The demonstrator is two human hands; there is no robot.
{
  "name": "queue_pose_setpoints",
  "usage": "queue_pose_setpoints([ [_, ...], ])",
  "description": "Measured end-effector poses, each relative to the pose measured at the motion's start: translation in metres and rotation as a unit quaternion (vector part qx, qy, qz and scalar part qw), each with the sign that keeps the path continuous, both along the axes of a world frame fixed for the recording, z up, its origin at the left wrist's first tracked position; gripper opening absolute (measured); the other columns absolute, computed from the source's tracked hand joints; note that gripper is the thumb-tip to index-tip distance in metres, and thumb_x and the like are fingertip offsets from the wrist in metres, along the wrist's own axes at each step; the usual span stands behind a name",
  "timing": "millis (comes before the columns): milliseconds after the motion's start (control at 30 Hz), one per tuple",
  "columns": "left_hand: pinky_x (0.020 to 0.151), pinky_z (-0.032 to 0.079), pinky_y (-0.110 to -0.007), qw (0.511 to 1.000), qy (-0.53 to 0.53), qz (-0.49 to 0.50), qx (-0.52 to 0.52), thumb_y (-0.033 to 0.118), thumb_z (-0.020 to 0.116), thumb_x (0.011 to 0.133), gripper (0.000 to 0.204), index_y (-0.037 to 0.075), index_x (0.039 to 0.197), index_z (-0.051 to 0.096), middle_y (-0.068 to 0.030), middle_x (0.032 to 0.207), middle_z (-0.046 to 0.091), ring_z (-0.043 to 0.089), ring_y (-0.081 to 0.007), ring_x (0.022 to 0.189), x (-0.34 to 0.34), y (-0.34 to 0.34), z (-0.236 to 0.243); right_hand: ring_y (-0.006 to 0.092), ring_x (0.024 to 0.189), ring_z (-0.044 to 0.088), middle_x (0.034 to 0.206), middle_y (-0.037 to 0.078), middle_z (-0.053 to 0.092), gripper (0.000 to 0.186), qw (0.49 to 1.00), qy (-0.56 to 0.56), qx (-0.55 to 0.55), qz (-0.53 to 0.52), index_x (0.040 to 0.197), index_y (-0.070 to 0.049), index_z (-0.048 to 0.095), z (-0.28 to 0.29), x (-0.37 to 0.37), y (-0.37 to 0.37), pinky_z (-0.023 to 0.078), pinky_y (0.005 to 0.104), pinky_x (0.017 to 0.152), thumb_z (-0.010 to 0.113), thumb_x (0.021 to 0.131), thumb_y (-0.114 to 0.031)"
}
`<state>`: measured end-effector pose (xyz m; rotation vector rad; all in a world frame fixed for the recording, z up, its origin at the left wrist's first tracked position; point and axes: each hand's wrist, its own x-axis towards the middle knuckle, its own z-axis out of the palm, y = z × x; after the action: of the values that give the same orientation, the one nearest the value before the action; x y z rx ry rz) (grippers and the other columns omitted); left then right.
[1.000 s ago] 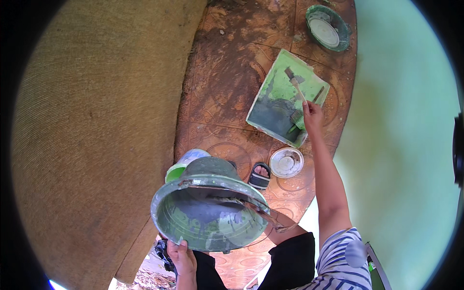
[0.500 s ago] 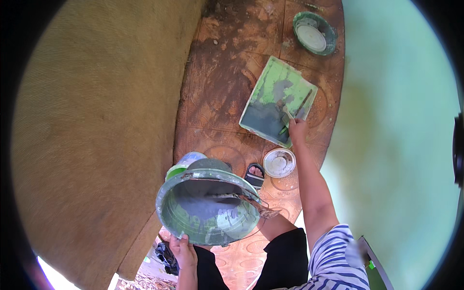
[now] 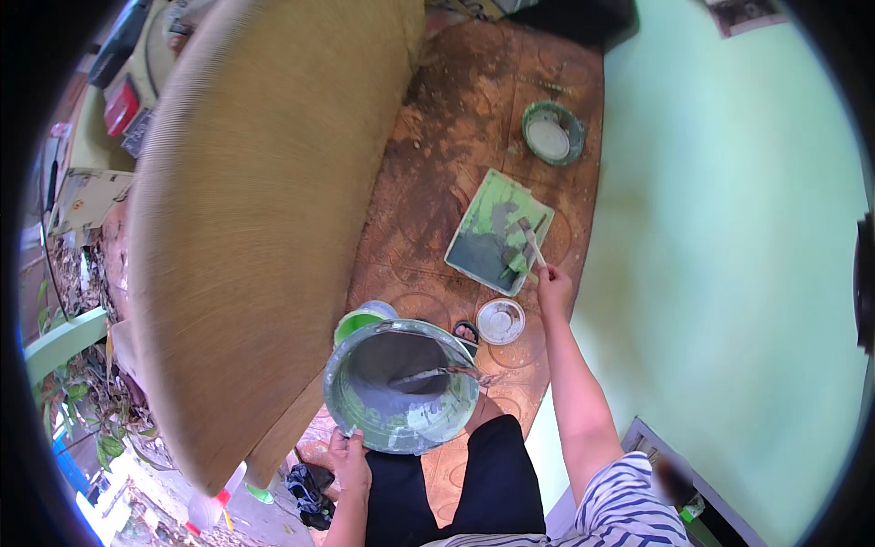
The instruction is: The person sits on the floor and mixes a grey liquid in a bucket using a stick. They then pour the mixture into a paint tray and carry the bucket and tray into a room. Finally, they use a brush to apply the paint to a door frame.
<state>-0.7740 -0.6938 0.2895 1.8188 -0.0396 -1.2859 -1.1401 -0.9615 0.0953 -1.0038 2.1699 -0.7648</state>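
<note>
My left hand (image 3: 350, 460) grips the near rim of a green basin (image 3: 421, 428), fingers over the edge. Grey, wet mix (image 3: 396, 360) lies in the basin, and a mix-coated stick (image 3: 437, 373) rests in it across the right rim. My right hand (image 3: 553, 290) is closed around the pale handle of a paintbrush (image 3: 534, 246). The brush head is over a shallow green tray (image 3: 481, 202) on the floor, but I cannot tell whether it touches the grey paint-like liquid there. Near the brush, a bright green piece (image 3: 517, 262) lies in the tray.
A white bowl (image 3: 500, 322) stands between my foot and the tray. Farther off is a green basin (image 3: 553, 133) with a white disc inside. A white-and-green bucket (image 3: 361, 319) is behind the held basin. A brown woven panel (image 3: 264, 228) rises left, a pale green wall (image 3: 720, 255) right.
The view has shifted, showing more on the left and at the top. My right hand has drawn back a little from the tray, and the basin's opening looks rounder.
</note>
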Motion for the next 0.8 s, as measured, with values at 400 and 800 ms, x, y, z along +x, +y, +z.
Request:
queue_pose_setpoints([
  [400, 0.06, 0.05, -0.026, 0.999, -0.005, 0.014, -0.04, 0.015, 0.064, 0.092, 0.016, 0.001, 0.099, 0.06, -0.0017, 0.082, 0.062, 0.057, -0.0088, 0.069, 0.068, 0.087, 0.077, 0.0207, 0.07, 0.063, 0.08, 0.01, 0.071, 0.031, 0.998, 0.069, -0.013, -0.003, 0.094, 0.003, 0.072, 0.119, 0.005, 0.028, 0.05, 0.0356, 0.067, 0.064, 0.084, -0.024],
  [800, 0.065, 0.045, -0.024, 0.983, 0.026, 0.149, -0.1, 0.016, 0.065, 0.09, 0.018, 0.0, 0.087, 0.06, 0.0002, 0.078, 0.057, 0.051, -0.0071, 0.07, 0.08, 0.218, 0.167, 0.0075, 0.045, 0.042, 0.058, -0.003, 0.048, 0.015, 0.968, -0.228, 0.055, -0.085, 0.071, -0.012, 0.054, 0.243, 0.101, 0.083, 0.031, 0.0233, 0.04, 0.059, 0.084, -0.018],
])
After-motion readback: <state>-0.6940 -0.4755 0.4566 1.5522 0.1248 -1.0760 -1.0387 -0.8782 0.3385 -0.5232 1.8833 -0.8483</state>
